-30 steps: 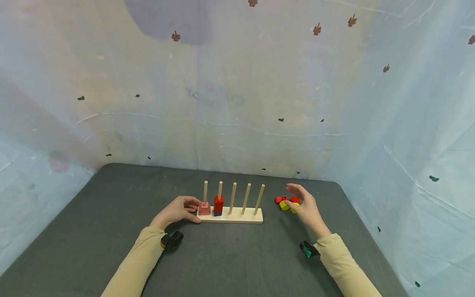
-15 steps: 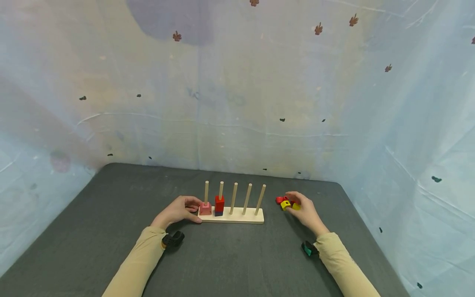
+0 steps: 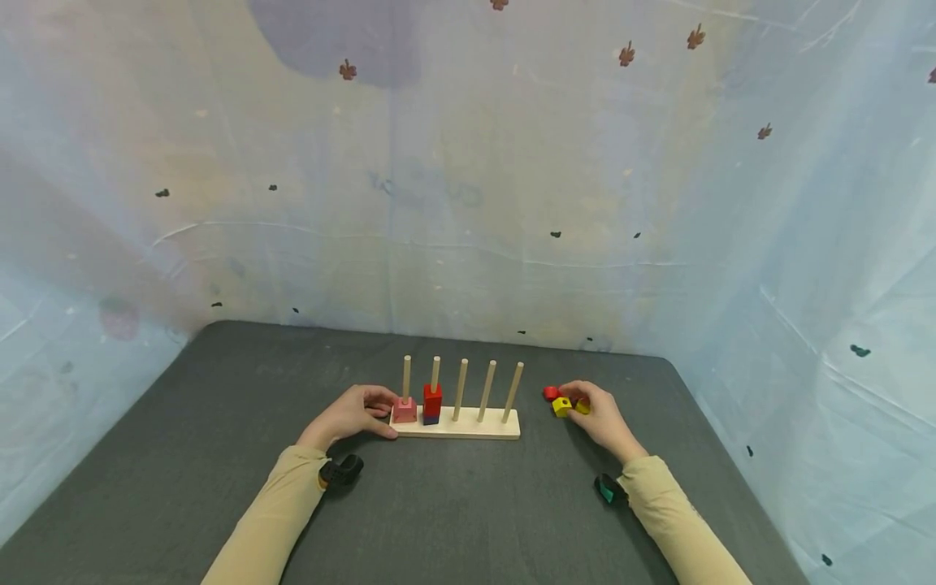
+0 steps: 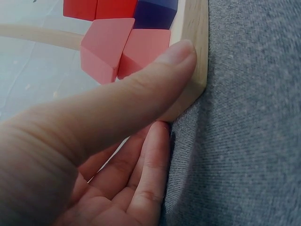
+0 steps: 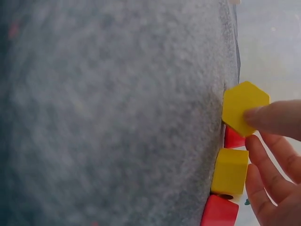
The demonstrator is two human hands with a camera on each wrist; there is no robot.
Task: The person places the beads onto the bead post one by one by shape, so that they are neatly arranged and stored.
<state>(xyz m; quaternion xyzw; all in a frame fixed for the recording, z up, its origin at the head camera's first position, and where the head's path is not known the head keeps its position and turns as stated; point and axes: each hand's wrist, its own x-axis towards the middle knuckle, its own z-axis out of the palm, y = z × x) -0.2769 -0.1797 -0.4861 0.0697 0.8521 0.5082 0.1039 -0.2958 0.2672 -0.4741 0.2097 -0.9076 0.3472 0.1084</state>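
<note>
My left hand (image 3: 358,414) grips the left end of a wooden peg stand (image 3: 483,431), the thumb (image 4: 155,77) on its front edge and the fingers beyond. Pink blocks (image 3: 405,411) sit on the first peg; red blocks (image 3: 432,398) above a dark blue block (image 3: 431,420) fill the second. Three pegs to the right are bare. My right hand (image 3: 603,418) is over the loose blocks. In the right wrist view its thumb presses a yellow hexagonal block (image 5: 244,106), with fingers curled behind it. A second yellow block (image 5: 230,172) lies beside it, apart from the thumb.
Red blocks lie by the yellow ones, one at the left of the pile (image 3: 552,393), another low in the right wrist view (image 5: 220,211). A dark grey table (image 3: 468,512) reaches a hanging pale curtain (image 3: 468,203) behind and at the sides.
My right hand has come down onto the pile and its fingers have closed in. The front yellow block has turned so its hole shows. The left hand has stayed on the stand.
</note>
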